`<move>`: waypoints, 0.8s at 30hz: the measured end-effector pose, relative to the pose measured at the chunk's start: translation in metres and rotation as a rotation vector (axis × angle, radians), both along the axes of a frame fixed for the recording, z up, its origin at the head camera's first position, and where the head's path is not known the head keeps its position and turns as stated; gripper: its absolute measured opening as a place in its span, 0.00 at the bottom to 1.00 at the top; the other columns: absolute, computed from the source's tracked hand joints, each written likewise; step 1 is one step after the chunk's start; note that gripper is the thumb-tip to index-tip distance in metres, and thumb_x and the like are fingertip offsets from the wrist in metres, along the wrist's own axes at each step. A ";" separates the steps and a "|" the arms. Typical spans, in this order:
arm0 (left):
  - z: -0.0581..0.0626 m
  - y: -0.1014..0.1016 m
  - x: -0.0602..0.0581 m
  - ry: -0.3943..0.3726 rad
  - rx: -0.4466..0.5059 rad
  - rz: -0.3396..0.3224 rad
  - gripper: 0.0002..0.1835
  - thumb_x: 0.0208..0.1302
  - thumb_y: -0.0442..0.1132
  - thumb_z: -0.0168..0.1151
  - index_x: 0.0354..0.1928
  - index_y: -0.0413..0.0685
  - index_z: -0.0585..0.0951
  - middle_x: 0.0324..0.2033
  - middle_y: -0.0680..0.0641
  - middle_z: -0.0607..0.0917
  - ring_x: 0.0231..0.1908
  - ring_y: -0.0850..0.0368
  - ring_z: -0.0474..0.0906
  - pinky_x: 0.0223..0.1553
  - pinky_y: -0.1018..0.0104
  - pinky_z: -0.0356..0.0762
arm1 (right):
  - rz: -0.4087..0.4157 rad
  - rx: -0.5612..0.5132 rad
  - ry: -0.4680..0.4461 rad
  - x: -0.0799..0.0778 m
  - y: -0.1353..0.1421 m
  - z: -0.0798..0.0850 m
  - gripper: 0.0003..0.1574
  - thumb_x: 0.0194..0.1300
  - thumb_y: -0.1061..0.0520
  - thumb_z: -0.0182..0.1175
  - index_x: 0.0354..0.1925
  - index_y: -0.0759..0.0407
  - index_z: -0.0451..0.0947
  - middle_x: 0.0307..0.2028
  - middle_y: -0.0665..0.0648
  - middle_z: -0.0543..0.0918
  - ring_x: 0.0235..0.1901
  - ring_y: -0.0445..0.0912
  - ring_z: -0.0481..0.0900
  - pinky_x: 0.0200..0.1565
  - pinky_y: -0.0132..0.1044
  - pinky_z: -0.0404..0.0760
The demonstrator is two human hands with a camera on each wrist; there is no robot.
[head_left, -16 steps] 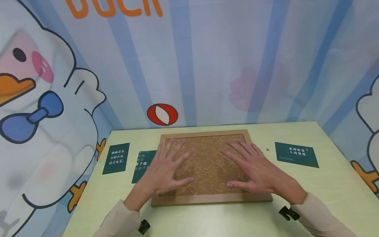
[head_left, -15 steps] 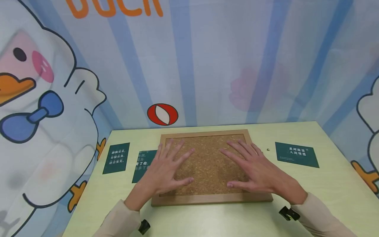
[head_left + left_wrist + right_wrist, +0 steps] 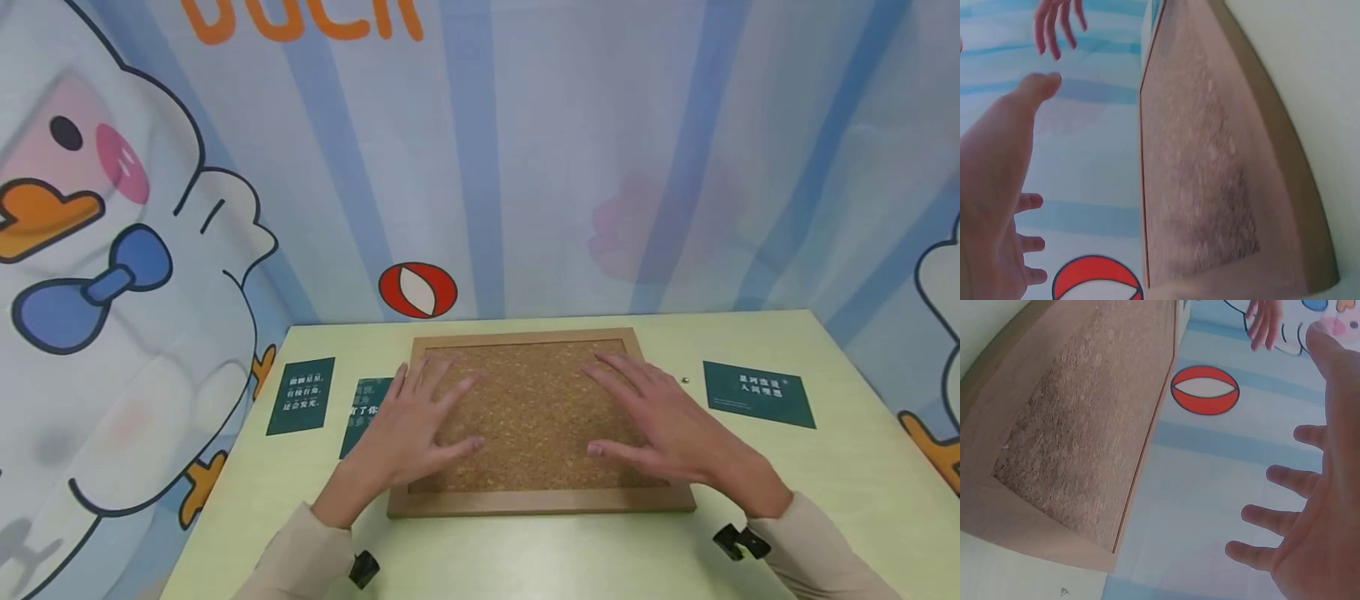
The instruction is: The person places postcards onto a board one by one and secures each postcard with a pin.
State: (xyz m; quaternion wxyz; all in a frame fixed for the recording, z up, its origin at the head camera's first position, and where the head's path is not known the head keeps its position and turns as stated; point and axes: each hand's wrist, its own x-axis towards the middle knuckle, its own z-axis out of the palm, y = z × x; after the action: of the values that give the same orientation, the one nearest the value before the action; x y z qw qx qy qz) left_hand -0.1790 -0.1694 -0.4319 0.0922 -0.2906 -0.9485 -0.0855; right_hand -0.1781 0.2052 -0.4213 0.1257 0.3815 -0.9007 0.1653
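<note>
A wood-framed cork board (image 3: pixel 532 417) lies flat on the table. Above its left side hovers my left hand (image 3: pixel 408 429), fingers spread and nothing held. My right hand (image 3: pixel 671 421) is over the board's right side, its fingers also spread and holding nothing. Both wrist views show a gap between the palms and the cork surface; the left wrist view has the board (image 3: pixel 1197 150) to the right of my left hand (image 3: pixel 991 169), and the right wrist view has it left of my right hand (image 3: pixel 1316 506).
Two dark green cards with white writing lie left of the board: an outer card (image 3: pixel 300 396) and an inner card (image 3: pixel 363 408) partly behind my left hand. To the right lie another green card (image 3: pixel 759 393) and a tiny metallic object (image 3: pixel 686 380). A printed curtain (image 3: pixel 555 167) stands behind the table.
The head view has shifted slightly, so the scene sits a little further right. My right hand has tilted somewhat and its fingers look closer together; both hands stay over the board.
</note>
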 end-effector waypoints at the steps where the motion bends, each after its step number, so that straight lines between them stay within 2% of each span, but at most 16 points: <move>1: 0.001 -0.003 -0.001 -0.003 0.009 0.020 0.45 0.68 0.74 0.52 0.82 0.70 0.56 0.80 0.43 0.56 0.78 0.32 0.48 0.72 0.30 0.47 | -0.009 -0.018 -0.009 0.000 0.002 0.000 0.57 0.67 0.32 0.66 0.83 0.45 0.52 0.78 0.59 0.59 0.75 0.61 0.60 0.63 0.70 0.66; 4: 0.002 -0.012 -0.004 -0.007 0.052 0.090 0.43 0.69 0.71 0.55 0.82 0.68 0.58 0.78 0.40 0.61 0.75 0.29 0.55 0.69 0.28 0.55 | -0.064 -0.057 -0.051 -0.002 0.008 0.000 0.55 0.69 0.36 0.66 0.83 0.47 0.52 0.77 0.61 0.61 0.74 0.63 0.61 0.63 0.68 0.67; 8: 0.001 -0.025 -0.007 -0.029 0.077 0.207 0.42 0.71 0.66 0.59 0.81 0.62 0.61 0.75 0.37 0.64 0.71 0.30 0.62 0.64 0.28 0.63 | -0.159 -0.128 -0.142 -0.005 0.017 -0.004 0.51 0.73 0.40 0.64 0.82 0.53 0.52 0.77 0.64 0.60 0.73 0.65 0.60 0.65 0.68 0.65; 12: -0.004 -0.038 -0.009 -0.065 0.085 0.322 0.41 0.71 0.60 0.62 0.79 0.54 0.64 0.72 0.33 0.67 0.66 0.30 0.68 0.61 0.30 0.68 | -0.234 -0.237 -0.226 -0.008 0.025 -0.013 0.47 0.77 0.45 0.60 0.81 0.59 0.52 0.74 0.68 0.63 0.67 0.65 0.69 0.59 0.66 0.74; 15: -0.008 -0.047 -0.010 -0.107 0.090 0.412 0.40 0.71 0.58 0.64 0.78 0.50 0.66 0.69 0.31 0.69 0.62 0.29 0.72 0.57 0.32 0.73 | -0.287 -0.309 -0.278 -0.008 0.031 -0.019 0.44 0.79 0.45 0.58 0.80 0.63 0.54 0.70 0.70 0.67 0.59 0.65 0.76 0.50 0.63 0.80; 19: -0.016 -0.057 -0.010 -0.195 0.110 0.539 0.40 0.72 0.57 0.63 0.78 0.45 0.65 0.67 0.28 0.70 0.59 0.27 0.73 0.52 0.33 0.77 | -0.360 -0.371 -0.318 -0.008 0.039 -0.029 0.40 0.80 0.46 0.56 0.77 0.65 0.57 0.64 0.73 0.73 0.54 0.66 0.80 0.46 0.62 0.82; 24: -0.027 -0.068 -0.010 -0.293 0.159 0.636 0.42 0.72 0.58 0.62 0.78 0.41 0.62 0.64 0.25 0.70 0.58 0.25 0.72 0.51 0.32 0.76 | -0.444 -0.421 -0.394 -0.006 0.049 -0.041 0.38 0.81 0.44 0.54 0.75 0.67 0.60 0.59 0.74 0.77 0.51 0.67 0.81 0.43 0.59 0.84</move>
State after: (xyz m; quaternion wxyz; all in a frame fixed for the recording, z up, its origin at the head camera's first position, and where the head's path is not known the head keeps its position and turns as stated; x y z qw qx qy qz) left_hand -0.1885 -0.2374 -0.4587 -0.0003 0.0425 -0.9850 -0.1670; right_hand -0.1837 0.2539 -0.4626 0.0583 0.1031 -0.9148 0.3863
